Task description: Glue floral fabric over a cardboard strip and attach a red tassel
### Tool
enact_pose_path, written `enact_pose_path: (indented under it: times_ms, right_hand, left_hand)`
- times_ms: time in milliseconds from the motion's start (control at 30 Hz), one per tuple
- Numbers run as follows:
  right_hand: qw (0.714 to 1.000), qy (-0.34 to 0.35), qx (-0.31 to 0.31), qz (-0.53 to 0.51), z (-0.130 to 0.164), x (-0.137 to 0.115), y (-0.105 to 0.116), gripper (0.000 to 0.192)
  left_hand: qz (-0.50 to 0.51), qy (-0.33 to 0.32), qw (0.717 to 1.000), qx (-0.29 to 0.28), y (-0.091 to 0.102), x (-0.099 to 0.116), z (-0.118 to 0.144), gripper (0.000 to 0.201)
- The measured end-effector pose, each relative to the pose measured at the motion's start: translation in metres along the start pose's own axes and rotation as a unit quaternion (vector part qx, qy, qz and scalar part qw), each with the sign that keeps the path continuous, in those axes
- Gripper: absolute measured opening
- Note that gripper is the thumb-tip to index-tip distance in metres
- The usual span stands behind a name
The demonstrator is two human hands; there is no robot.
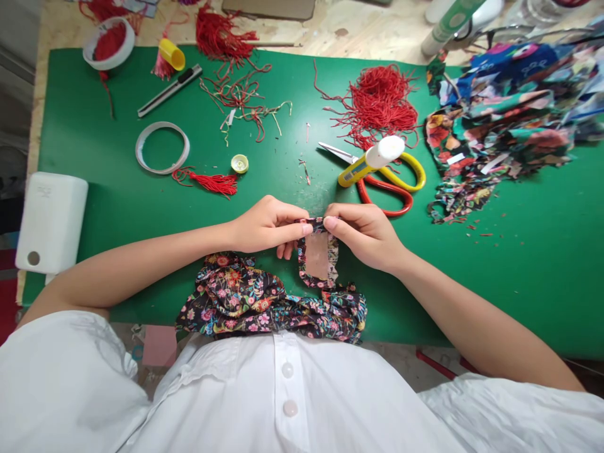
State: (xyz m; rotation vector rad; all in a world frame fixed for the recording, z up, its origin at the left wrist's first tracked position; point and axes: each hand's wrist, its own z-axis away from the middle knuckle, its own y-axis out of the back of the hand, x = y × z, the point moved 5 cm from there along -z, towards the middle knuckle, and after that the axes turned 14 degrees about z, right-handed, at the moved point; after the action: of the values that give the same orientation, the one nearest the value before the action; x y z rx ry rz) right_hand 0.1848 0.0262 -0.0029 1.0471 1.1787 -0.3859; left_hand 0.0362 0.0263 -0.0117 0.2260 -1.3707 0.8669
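Both my hands pinch the top edge of a small rectangular piece wrapped in dark floral fabric (pixel 318 255); its bare pinkish-beige middle faces up, framed by folded fabric edges. My left hand (pixel 274 225) grips the upper left corner, thumb on top. At the upper right corner, my right hand (pixel 365 234) presses with its thumb. Below the piece, a crumpled length of the same floral cloth (pixel 264 302) lies along the table edge against my shirt. Just beyond my right hand are scissors (pixel 394 179) with red and yellow handles and a yellow glue stick (pixel 370 162).
A green mat (pixel 264 189) covers the table. Red thread (pixel 380 104) lies beyond the scissors, with floral scraps (pixel 509 113) at right. Toward the left are a utility knife (pixel 170 91), a white ring (pixel 162 148), a red tassel (pixel 214 182) and a white device (pixel 51 220).
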Motion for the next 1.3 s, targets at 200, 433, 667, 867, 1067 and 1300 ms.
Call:
enact_pose_path:
  times_ms: [200,433,667,867,1067,1300]
  right_hand:
    - [0.998,-0.03,0.022,-0.049,0.002,0.005,0.004,0.053]
    - [0.996,0.081,-0.03,0.014,0.005,-0.003,0.003,0.049]
    - [0.999,0.051,-0.005,0.017,0.008,0.0,0.003,0.044]
    - [0.996,0.027,-0.01,-0.087,0.008,-0.001,0.004,0.039]
    - [0.99,-0.028,0.009,-0.138,0.012,0.011,0.005,0.044]
    - [0.997,0.071,-0.007,-0.016,0.008,-0.002,0.005,0.036]
  left_hand:
    - [0.096,-0.011,0.994,0.041,0.005,0.0,-0.002,0.046]
    - [0.13,-0.041,0.984,0.112,0.018,0.003,-0.006,0.047]
    - [0.16,-0.027,0.985,0.054,0.009,-0.001,-0.004,0.045]
    - [0.021,-0.051,0.998,-0.006,0.003,0.001,0.001,0.05]
    - [-0.044,-0.053,0.995,-0.071,0.001,0.006,0.004,0.058]
    - [-0.084,-0.043,0.995,-0.041,0.001,0.007,0.005,0.06]
